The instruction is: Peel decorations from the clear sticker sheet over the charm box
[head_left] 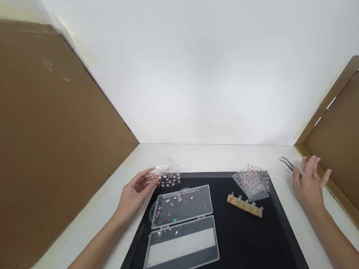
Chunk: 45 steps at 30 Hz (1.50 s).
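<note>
My left hand [138, 189] reaches over the far edge of a black mat [248, 245], its fingertips at a clear plastic pouch [167, 176] holding many small sparkly nail charms. The blur hides whether the fingers grip it. My right hand [309, 182] hovers with spread fingers beside a pair of fine metal tweezers [286, 163], whose lower end is hidden behind it. An open clear plastic box [181, 206] lies on the mat, with scattered charms in one half. Its clear lid half [180, 249] lies nearer to me.
A sheet of colourful nail stickers [252, 183] and a wooden strip [245, 205] with several nail tips on stands lie on the mat. The white table [218, 150] meets a white wall behind, with brown cardboard panels [41, 138] at both sides.
</note>
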Tool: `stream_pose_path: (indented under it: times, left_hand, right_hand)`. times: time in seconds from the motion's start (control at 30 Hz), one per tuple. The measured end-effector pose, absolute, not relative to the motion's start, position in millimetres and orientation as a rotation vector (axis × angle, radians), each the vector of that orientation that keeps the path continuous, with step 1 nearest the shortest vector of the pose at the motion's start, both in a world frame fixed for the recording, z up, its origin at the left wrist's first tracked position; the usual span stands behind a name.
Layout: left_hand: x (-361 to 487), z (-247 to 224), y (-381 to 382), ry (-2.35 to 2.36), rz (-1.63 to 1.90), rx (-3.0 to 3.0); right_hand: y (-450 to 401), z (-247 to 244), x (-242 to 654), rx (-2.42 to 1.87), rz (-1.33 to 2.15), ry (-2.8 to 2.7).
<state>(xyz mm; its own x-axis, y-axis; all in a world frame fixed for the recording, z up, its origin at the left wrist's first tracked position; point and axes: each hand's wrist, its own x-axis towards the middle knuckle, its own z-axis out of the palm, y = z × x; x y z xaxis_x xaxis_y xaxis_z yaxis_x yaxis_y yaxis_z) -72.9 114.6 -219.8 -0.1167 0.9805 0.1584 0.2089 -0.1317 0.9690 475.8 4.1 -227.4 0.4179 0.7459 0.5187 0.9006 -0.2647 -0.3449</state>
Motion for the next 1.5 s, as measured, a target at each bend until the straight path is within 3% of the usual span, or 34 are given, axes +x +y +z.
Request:
stream_pose_path:
  times: [0.4,1.03,1.3,1.5]
  left_hand:
    - [-66,-221,102,1.147,1.307,1.411]
    - [-68,-220,111,0.94,1.322,0.832]
    - [-64,-220,108,0.88,1.205,0.918]
    - [-47,-207,97,0.833,1.343,0.997]
  right_hand:
    - [6,-234,474,-2.069,-0.529,-1.303]
    - [13,-250,465,-2.094,-0.716,-1.294]
    - [9,-219,442,-1.881,-0.681,-1.217]
    - [0,-181,390,-1.523,-0.531,-1.317]
